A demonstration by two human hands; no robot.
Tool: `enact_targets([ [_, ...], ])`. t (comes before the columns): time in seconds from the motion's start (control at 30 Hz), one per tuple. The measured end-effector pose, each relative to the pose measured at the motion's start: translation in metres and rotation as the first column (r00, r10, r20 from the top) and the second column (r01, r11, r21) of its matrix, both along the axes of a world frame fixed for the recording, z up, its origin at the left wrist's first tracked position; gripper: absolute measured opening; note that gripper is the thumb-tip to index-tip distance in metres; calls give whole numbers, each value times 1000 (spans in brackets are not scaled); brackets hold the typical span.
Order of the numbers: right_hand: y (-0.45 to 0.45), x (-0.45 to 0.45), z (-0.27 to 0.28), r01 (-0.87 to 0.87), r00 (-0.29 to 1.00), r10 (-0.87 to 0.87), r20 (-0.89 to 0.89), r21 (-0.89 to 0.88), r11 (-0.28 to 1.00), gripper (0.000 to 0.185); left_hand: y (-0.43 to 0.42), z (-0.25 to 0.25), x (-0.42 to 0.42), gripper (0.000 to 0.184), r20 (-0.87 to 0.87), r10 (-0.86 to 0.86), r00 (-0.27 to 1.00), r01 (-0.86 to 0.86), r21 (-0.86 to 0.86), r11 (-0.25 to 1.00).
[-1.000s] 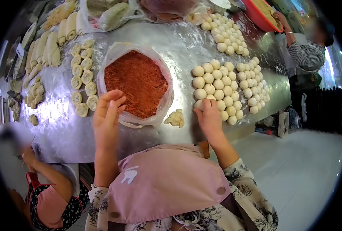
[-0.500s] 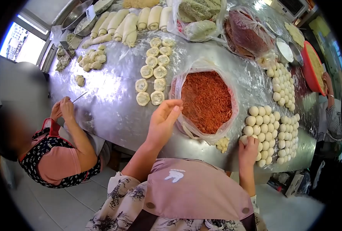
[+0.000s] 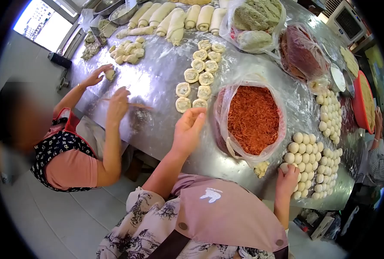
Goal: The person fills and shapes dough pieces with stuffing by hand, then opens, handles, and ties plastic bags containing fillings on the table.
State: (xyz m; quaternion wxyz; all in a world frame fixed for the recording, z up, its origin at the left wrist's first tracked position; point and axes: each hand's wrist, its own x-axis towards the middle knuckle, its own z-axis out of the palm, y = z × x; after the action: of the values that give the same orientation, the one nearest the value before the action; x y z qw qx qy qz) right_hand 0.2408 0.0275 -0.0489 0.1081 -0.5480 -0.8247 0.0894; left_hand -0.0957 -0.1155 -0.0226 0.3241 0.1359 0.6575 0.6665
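My left hand (image 3: 188, 131) is just below the near end of two columns of flat dough rounds (image 3: 206, 78), its fingers bent and close to the nearest round; whether it touches that round I cannot tell. To its right stands an open plastic bag of red shredded filling (image 3: 252, 120). My right hand (image 3: 287, 179) has its fingers round a white dough ball (image 3: 284, 168) at the near left corner of a block of balls (image 3: 305, 155). A small scrap of dough (image 3: 261, 168) lies between the bag and my right hand.
At the left a co-worker (image 3: 73, 162) handles dough with a thin stick. Dough rolls (image 3: 174, 26) and dough pieces (image 3: 128, 52) lie at the back. Bags of green filling (image 3: 256, 19) and dark red filling (image 3: 302, 52) stand behind. A red basin (image 3: 363, 101) is at the right, near another person's hand.
The view has swung left. My left hand has moved from beside the filling bag to the dough rounds. My right hand remains at the ball block's corner. The co-worker's hands have moved apart.
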Motion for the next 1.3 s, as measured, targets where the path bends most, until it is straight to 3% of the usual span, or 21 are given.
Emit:
enact_targets([
  [0.1, 2, 1, 2, -16, 1000, 16, 12, -45, 999, 38, -6, -7, -10, 22, 10, 105, 994, -105, -15, 994],
  [0.3, 2, -2, 18, -6, 1000, 2, -24, -179, 984, 42, -17, -30, -28, 20, -194, 206, 959, -219, -46, 975],
  [0.37, 1, -5, 24, 23, 998, -36, -58, -211, 977, 41, -18, -35, -32, 21, -189, 246, 951, -249, 6, 968],
  [0.4, 0, -9, 29, -12, 998, 3, -64, -132, 991, 42, -19, -35, -34, 21, -223, 242, 944, -256, -34, 966],
  [0.47, 1, -17, 45, 37, 994, -52, -99, -149, 988, 43, -23, -36, -39, 23, -253, 234, 939, -267, -104, 958],
  [0.53, 7, -16, 46, 15, 990, -29, -136, -104, 994, 43, -27, -44, -48, 26, -438, 203, 876, -304, -175, 936],
  [0.63, 11, -28, 58, 59, 960, -106, -260, -180, 982, 41, -20, -46, -53, 32, -629, 93, 771, -337, -281, 899],
  [0.7, 18, -32, 59, -52, 981, 43, -191, -42, 998, 40, -13, -46, -57, 36, -664, 21, 748, -329, -343, 880],
  [0.8, 18, -47, 65, -73, 956, 45, -290, -85, 994, 37, -6, -43, -57, 41, -756, -132, 641, -343, -437, 832],
  [0.87, 18, -53, 64, -108, 943, 76, -325, -80, 991, 35, -3, -54, -59, 43, -789, -202, 580, -368, -475, 800],
  [1.0, 22, -56, 67, -120, 942, 65, -330, -149, 982, 30, 5, -55, -56, 46, -750, -237, 618, -361, -538, 762],
  [1.1, 49, -50, 56, -135, 932, 102, -348, -72, 988, 26, 6, -61, -58, 47, -749, -255, 612, -359, -550, 754],
  [1.3, 166, -44, 36, -2, 917, 50, -396, 121, 993, 19, 5, -59, -59, 36, -734, -229, 640, -318, -524, 790],
])
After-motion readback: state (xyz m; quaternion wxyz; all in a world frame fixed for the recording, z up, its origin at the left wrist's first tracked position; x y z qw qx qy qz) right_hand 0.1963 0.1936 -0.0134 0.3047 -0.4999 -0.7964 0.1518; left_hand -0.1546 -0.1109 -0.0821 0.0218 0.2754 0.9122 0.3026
